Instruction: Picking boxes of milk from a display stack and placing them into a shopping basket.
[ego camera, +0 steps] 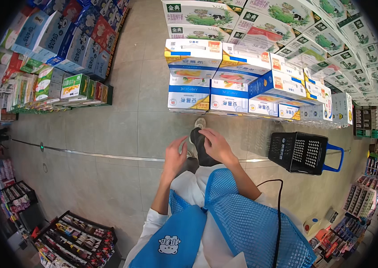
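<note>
Both of my hands hang in the air over my legs, in front of a blue mesh vest [256,214]. My left hand [176,154] has its fingers bent and apart, holding nothing. To its right, my right hand [218,144] is also empty, with its thumb and fingers apart. Beyond them, stacked cartons of Ambrosial yogurt [189,97] stand in rows, some with carry handles on top. A black plastic shopping basket [284,152] with a blue handle is on the floor to the right of my right hand.
White milk cartons [202,15] are piled behind the yogurt. At the left stand more stacked cartons [50,37] and smaller boxes [75,86]. A snack rack [78,241] is at the lower left. A metal strip [108,155] crosses the tiled floor, and a black cable [279,217] hangs over the vest.
</note>
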The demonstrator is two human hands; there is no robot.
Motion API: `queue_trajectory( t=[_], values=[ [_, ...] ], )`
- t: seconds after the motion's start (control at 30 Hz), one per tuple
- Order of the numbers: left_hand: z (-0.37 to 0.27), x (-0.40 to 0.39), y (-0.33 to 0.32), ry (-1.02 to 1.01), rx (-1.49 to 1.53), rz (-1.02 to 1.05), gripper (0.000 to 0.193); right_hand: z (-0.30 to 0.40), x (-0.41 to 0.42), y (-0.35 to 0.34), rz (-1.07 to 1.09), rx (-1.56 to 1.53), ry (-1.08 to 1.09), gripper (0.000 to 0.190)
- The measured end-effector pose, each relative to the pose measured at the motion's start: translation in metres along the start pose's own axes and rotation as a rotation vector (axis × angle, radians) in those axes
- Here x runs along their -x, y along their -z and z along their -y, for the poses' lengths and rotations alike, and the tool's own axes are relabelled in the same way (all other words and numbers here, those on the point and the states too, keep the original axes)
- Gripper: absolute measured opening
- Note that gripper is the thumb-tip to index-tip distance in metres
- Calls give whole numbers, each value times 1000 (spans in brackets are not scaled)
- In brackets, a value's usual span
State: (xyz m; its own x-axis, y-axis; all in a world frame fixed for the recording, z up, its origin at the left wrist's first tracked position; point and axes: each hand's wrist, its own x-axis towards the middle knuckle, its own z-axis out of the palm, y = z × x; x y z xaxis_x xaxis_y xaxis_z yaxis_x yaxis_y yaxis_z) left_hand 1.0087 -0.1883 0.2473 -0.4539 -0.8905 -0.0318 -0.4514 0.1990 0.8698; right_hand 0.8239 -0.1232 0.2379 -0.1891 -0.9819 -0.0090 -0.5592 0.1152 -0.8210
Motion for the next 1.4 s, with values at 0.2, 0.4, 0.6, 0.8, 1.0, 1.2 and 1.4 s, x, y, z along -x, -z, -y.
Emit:
queue_trajectory(
  t=[0.2,0.4,0.6,0.8,1.0,1.2,1.4],
  values=[
    [9,-74,-15,-106,-65,84,22,-14,-72,13,37,107,49,37],
    [-17,-169,-20,-142,-78,156,23,-25,-132,32,-2,-18,79,41],
    [-3,-250,-39,-181,-131,192,28,-43,-164,54,-62,-18,-17,37],
    [25,-334,-57,-388,-237,84,30,-46,-171,64,-70,32,-168,45],
    [32,-393,-69,-396,-270,99,29,-35,-198,76,-68,70,-300,61],
    [49,-421,-65,-277,-565,514,30,-18,-232,75,-90,121,-182,56],
    [69,-383,-69,-313,-374,494,30,-21,-255,57,-93,59,-101,54]
  ],
)
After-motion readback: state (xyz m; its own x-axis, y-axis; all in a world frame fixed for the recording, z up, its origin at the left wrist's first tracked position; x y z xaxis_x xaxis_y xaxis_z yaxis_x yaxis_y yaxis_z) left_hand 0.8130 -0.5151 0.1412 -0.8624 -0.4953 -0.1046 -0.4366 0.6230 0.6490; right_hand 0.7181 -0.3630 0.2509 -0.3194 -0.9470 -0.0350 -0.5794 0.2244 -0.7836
